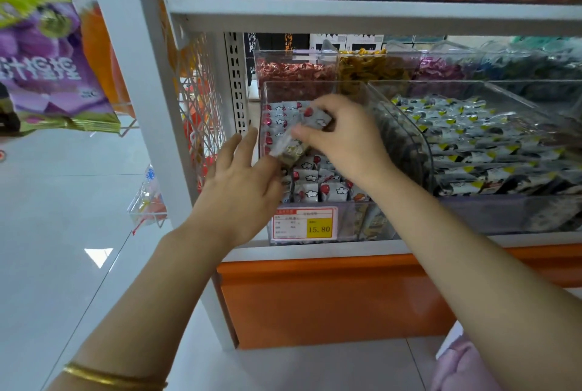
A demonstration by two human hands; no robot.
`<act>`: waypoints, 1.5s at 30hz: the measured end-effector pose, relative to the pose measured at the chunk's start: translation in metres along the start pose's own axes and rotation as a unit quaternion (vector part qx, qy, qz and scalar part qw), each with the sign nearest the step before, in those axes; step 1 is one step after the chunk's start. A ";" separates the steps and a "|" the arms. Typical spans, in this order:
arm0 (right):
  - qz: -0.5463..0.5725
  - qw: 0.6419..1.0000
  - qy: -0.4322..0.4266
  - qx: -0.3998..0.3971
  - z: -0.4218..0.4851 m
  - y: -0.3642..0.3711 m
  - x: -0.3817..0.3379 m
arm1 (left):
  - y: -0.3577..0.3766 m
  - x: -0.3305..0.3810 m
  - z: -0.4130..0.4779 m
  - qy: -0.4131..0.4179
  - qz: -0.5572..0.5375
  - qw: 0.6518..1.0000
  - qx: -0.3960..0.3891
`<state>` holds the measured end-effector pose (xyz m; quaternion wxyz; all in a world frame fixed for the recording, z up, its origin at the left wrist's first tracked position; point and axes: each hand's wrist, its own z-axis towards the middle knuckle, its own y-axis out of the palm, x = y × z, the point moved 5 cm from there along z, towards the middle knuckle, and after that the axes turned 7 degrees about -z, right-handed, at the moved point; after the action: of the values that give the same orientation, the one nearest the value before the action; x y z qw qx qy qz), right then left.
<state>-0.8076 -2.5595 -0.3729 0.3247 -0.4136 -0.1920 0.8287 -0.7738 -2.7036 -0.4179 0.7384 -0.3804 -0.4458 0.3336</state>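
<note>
In a shop aisle, at a white shelf (315, 13) lined with clear bins of wrapped snacks. Reaching into the leftmost front bin (315, 84) with both hands. Pinching a clear-wrapped packet (288, 151) at the thumb side of the left hand (242, 183), outer fingers spread straight toward the bin wall. Gripping a second packet (318, 117), white with a red dot, in the curled fingertips of the right hand (343, 142), just above the first, thumb touching it. More such packets heaped directly beneath both hands. Yellow price tag (318, 228) reading 15.80 below the right wrist; gold bracelet (110, 378) on the left forearm.
</note>
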 end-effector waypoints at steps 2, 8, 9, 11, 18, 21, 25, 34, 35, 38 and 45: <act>-0.056 0.996 -0.038 -0.061 0.006 0.015 -0.009 | -0.003 0.001 -0.004 0.006 -0.022 1.000 0.011; -0.149 0.965 -0.062 -0.208 0.009 0.041 -0.009 | -0.025 0.000 -0.005 0.036 -0.083 0.993 0.079; -0.181 0.954 -0.086 -0.221 0.006 0.044 -0.008 | -0.025 -0.002 -0.005 0.024 -0.089 0.993 0.075; -0.256 0.928 -0.122 -0.243 0.003 0.049 -0.004 | -0.020 -0.005 -0.005 0.002 -0.099 0.994 0.049; -0.169 0.965 -0.036 -0.197 0.033 0.043 -0.001 | -0.021 -0.005 -0.001 -0.005 -0.113 0.993 0.038; -0.219 0.954 -0.072 -0.194 0.039 0.049 -0.004 | -0.023 -0.005 0.000 -0.005 -0.119 0.992 0.038; -0.285 0.931 -0.079 -0.213 0.038 0.063 -0.003 | -0.024 -0.005 -0.001 -0.006 -0.121 0.992 0.036; 0.101 0.991 0.041 0.074 0.012 -0.016 -0.010 | -0.030 -0.006 -0.005 -0.027 -0.163 0.979 0.121; 0.135 0.984 0.067 0.096 0.002 -0.022 -0.006 | -0.032 -0.005 -0.006 -0.027 -0.168 0.975 0.142; 0.260 0.949 0.146 0.105 -0.024 -0.032 0.004 | -0.034 -0.001 -0.010 -0.031 -0.187 0.969 0.159; 0.505 0.820 0.266 0.031 -0.061 -0.016 0.011 | -0.030 0.004 -0.018 -0.084 -0.408 0.897 0.146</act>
<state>-0.7574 -2.5367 -0.4051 -0.0886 -0.6468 0.1635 0.7396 -0.7510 -2.7198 -0.3961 0.8169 -0.0238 -0.5684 0.0955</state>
